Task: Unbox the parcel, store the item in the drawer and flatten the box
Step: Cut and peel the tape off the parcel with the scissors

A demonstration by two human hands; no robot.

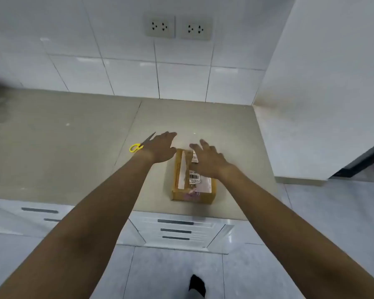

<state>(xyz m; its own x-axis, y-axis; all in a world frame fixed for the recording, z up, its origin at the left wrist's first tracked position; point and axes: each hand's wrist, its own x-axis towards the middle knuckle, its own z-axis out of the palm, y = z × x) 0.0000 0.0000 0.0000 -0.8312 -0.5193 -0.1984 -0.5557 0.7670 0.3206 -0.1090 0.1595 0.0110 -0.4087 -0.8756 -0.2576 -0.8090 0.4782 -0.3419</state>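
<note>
Two bare forearms are reaching forward over the drawers (175, 222); the left hand (160, 148) is hovering with fingers relaxed beside the box (192, 180), partly hiding the scissors (136, 147); the right hand (207, 161), fingers spread and grasping nothing, is hovering over the sealed box lying on the bench (73, 137).

1. A barcode is seen on a white shipping label (194, 177) stuck to the top of the cardboard parcel (192, 180).
2. Its print is too blurred to be read.
</note>
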